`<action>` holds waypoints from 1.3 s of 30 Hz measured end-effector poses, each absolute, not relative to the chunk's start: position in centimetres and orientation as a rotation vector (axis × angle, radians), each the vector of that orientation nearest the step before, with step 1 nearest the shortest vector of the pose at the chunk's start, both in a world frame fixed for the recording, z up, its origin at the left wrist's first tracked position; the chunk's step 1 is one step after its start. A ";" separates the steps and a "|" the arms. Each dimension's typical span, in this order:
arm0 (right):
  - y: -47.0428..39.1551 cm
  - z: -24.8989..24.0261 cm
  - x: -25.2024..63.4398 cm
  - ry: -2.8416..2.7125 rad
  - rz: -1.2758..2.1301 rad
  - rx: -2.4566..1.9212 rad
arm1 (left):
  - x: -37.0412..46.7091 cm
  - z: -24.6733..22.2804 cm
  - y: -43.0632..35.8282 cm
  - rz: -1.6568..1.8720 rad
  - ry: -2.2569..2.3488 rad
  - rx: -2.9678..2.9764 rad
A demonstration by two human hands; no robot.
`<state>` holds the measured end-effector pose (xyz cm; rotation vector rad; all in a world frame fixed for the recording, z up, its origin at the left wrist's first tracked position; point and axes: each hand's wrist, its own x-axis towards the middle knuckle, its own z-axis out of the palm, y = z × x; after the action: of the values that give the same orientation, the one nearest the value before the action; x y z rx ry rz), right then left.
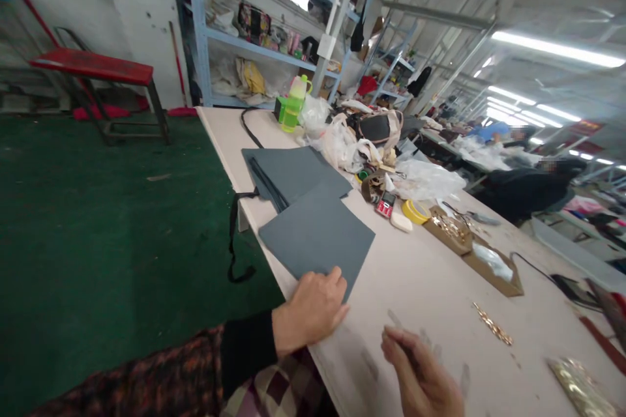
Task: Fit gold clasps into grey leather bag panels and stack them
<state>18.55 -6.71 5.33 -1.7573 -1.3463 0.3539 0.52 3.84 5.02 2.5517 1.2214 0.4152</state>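
Two stacks of grey sheets lie at the left edge of the pale table. My left hand has its fingers curled over the near corner of the front grey sheet, closed on it. Behind it, the rear grey sheets are partly overlapped by the front one, with dark folded edges on their left side. My right hand is above the table to the right of my left one, thumb and fingers held close together; whether anything small is between them is hidden.
Cardboard trays of metal pieces, a yellow tape roll and plastic bags lie across the table. Gold pieces sit at right. A green bottle stands at the back. A black strap hangs off the left edge.
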 end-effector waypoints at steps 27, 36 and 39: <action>0.1 5.8 15.8 -1.307 1.658 -1.542 | -3.3 3.4 -3.4 0.744 0.836 0.800; 0.1 5.0 15.8 -1.278 1.610 -1.518 | -3.1 3.2 -2.9 0.720 1.036 1.065; -0.4 5.3 16.3 -1.416 1.403 -1.593 | -3.1 3.9 -2.4 0.705 1.037 1.309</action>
<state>16.35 -0.44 5.31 -1.5931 -1.4164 1.4025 -3.08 -2.36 3.94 1.3094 1.0374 0.7049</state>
